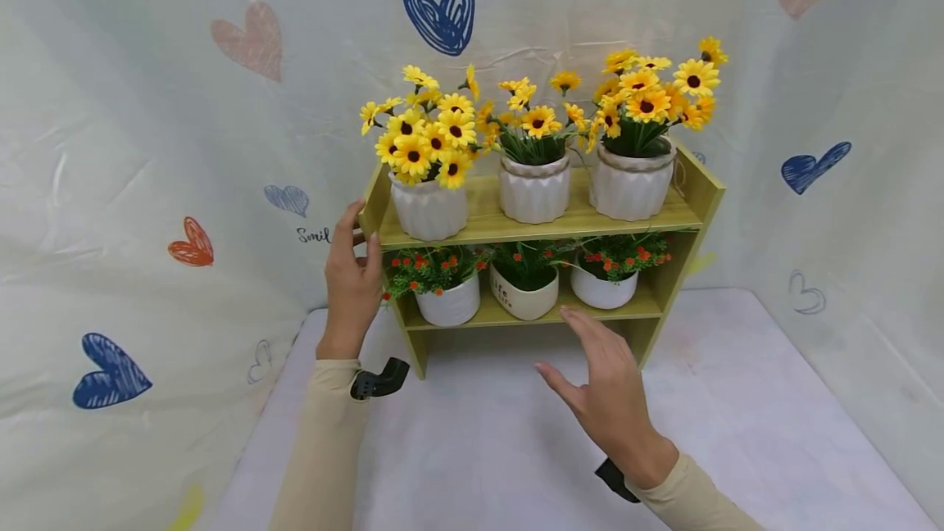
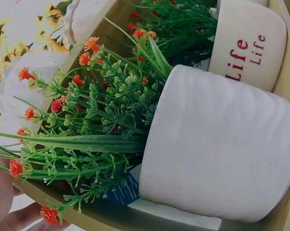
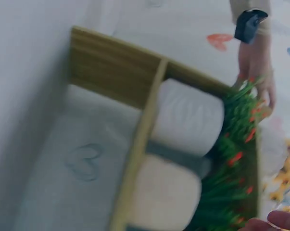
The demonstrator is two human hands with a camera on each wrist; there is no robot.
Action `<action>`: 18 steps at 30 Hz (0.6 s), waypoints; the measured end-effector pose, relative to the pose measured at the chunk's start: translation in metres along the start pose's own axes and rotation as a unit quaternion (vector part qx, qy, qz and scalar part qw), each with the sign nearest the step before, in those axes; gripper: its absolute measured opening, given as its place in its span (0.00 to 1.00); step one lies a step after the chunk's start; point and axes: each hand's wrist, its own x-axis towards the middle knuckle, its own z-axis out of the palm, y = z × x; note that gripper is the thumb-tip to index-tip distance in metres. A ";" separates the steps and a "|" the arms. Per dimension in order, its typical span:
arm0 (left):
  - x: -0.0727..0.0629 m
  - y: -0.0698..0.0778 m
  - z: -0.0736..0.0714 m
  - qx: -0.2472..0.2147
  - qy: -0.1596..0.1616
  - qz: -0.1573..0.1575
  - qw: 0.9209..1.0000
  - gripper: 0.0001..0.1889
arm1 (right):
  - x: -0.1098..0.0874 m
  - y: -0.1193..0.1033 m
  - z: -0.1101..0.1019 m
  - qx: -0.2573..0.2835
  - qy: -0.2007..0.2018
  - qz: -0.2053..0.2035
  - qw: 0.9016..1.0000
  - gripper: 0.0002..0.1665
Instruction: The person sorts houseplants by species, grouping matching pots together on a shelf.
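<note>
A two-tier wooden shelf (image 1: pixel 490 224) stands on the table, carrying potted artificial flowers. My left hand (image 1: pixel 352 281) grips its left side panel near the top, thumb in front and fingers at the outer side; the left wrist view catches the fingers (image 2: pixel 22 219) at the panel's edge. In front of the lower tier, my right hand (image 1: pixel 608 388) is held in the air, thumb and fingers spread, with nothing in it. Closest to it are a cream pot (image 1: pixel 527 297) lettered "Life" and a white pot (image 1: pixel 605 289), both on the lower board.
Three ribbed white pots, left (image 1: pixel 430 207), middle (image 1: pixel 534 191) and right (image 1: pixel 633 183), hold yellow flowers on the top board. Another white pot (image 2: pixel 221 144) with red-flowered greenery sits at the lower left. A heart-printed curtain (image 1: pixel 170 146) hangs behind the pale table (image 1: pixel 487 441).
</note>
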 end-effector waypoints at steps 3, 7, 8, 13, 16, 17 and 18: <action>-0.002 -0.001 -0.001 -0.003 -0.003 -0.006 1.000 0.26 | -0.022 0.020 -0.008 -0.006 -0.006 0.028 1.000 0.47; -0.006 -0.003 -0.001 -0.032 -0.012 -0.026 0.999 0.28 | -0.053 0.053 -0.020 -0.022 -0.023 0.070 0.997 0.40; -0.007 -0.004 -0.001 -0.044 -0.013 -0.030 0.998 0.28 | -0.060 0.061 -0.024 -0.027 -0.028 0.083 0.996 0.38; -0.019 -0.013 0.000 -0.090 -0.017 -0.060 0.994 0.26 | -0.087 0.097 -0.040 -0.068 -0.058 0.148 0.985 0.41; -0.032 -0.023 0.001 -0.102 -0.023 -0.083 0.991 0.24 | -0.099 0.112 -0.048 -0.092 -0.071 0.180 0.977 0.41; -0.037 -0.026 0.001 -0.104 -0.024 -0.090 0.990 0.24 | -0.102 0.116 -0.051 -0.097 -0.075 0.189 0.974 0.40; -0.041 -0.030 0.001 -0.103 -0.026 -0.095 0.990 0.24 | -0.105 0.120 -0.053 -0.101 -0.077 0.196 0.972 0.40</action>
